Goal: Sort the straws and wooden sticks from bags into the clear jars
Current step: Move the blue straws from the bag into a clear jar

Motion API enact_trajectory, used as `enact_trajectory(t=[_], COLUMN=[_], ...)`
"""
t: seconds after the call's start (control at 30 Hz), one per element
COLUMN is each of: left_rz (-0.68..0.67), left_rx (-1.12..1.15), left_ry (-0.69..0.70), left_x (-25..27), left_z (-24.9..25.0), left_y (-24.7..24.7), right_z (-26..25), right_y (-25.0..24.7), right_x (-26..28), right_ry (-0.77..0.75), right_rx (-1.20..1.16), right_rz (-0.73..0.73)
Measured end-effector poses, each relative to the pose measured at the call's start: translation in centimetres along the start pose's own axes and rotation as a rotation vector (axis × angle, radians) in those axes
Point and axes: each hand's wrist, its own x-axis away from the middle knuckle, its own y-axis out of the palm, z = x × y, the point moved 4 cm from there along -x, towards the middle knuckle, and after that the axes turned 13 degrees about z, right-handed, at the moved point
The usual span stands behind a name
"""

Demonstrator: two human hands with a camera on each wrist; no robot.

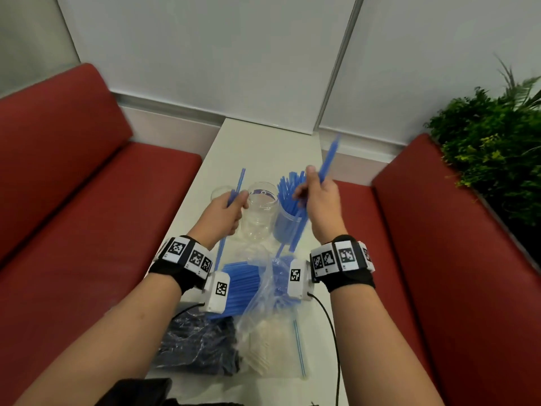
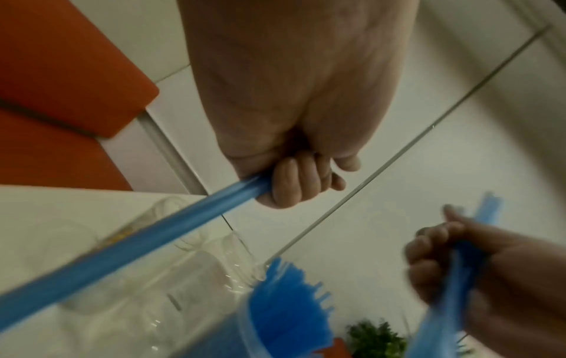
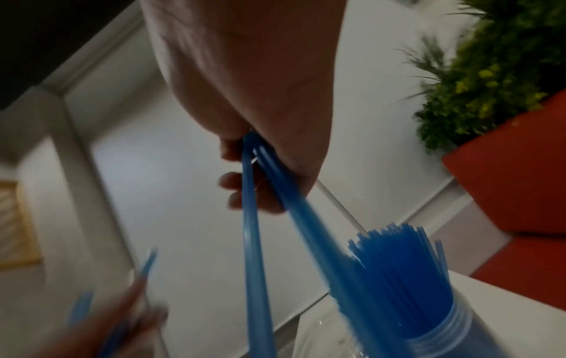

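Straw (image 1: 237, 183) through left grip (image 1: 225, 213)

Two bare forearms, no sleeves. Left wrist (image 1: 187, 263): black fabric strap carrying a curved white band set with square black-and-white coded markers, plus a white boxy camera housing (image 1: 218, 290) on the inner side bearing one more marker, with a thin black cable trailing from its lower end. Right wrist (image 1: 344, 263): matching strap, marker band and white housing (image 1: 297, 278), its black cable (image 1: 333, 341) running back along the forearm.
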Motion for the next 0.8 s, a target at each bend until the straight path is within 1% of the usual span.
enact_trajectory(t=[0.07,0.13,0.23,0.33,0.37,0.43,0.5,0.53,0.6,0.73,0.77,0.8], left_rz=[-0.035,-0.071,-0.005,0.089,0.132,0.261,0.391,0.428,0.426,0.29,0.27,0.261], left_rx=[0.099,0.095,-0.041,-0.038,-0.046,-0.054,0.0,0.053,0.189,0.394,0.428,0.454], left_ry=[0.021,0.05,0.147,0.155,0.163,0.177,0.172,0.164,0.156,0.181,0.199,0.224], left_x=[0.1,0.4,0.7,0.7,0.7,0.5,0.0,-0.3,-0.8,-1.1,-1.0,-1.0], left_z=[1.5,2.5,2.8,2.1,1.9,1.9,2.4,2.8,4.0,5.9,6.5,7.0], left_y=[1.2,2.7,3.8,3.7,3.6,2.9,1.8,1.4,0.9,1.4,1.3,1.2], right_z=[0.9,1.9,2.8,2.4,2.4,2.7,3.7,4.2,5.2,5.6,6.0,6.8], right_y=[1.7,3.2,4.6,5.4,5.6,5.6,5.3,5.1,4.8,4.5,4.3,3.8], right_x=[1.7,3.3,4.7,5.5,5.6,6.0,6.3,6.5,7.0,7.2,7.0,6.7], right_ry=[-0.005,-0.079,-0.158,-0.29,-0.303,-0.25,-0.188,-0.163,-0.142,-0.166,-0.131,-0.047], right_rx=[0.119,0.289,0.441,0.629,0.631,0.553,0.553,0.586,0.577,0.382,0.353,0.312], right_rz=[-0.181,-0.314,-0.406,-0.47,-0.468,-0.482,-0.511,-0.53,-0.567,-0.528,-0.49,-0.433])
